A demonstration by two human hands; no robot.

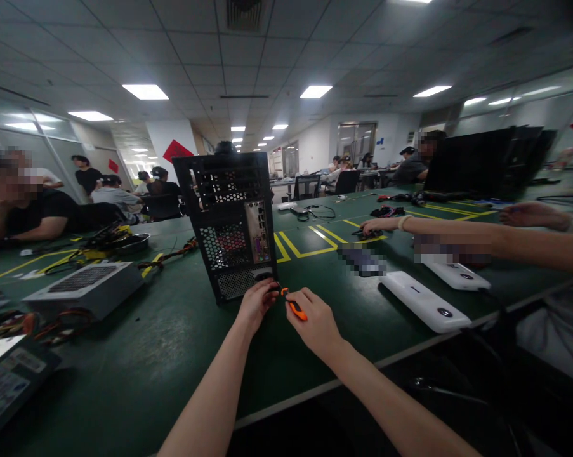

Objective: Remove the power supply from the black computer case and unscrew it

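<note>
A black computer tower case (233, 235) stands upright on the green table, its perforated back panel and metal port plate facing me. My right hand (320, 324) is closed round the orange and black handle of a screwdriver (297, 310), whose shaft points toward the lower right corner of the case. Close to the screwdriver's tip, my left hand (256, 308) has its fingers pinched together beside the case's lower edge. What those fingers hold, if anything, is too small to make out.
Left of the case lie a grey power supply unit (87, 287) and bundled cables. White power-bank-like devices (422, 300) and a blurred phone-like object (362, 259) lie to the right. Another person's hand (379, 226) reaches in from the right. Black monitors (471, 162) stand behind.
</note>
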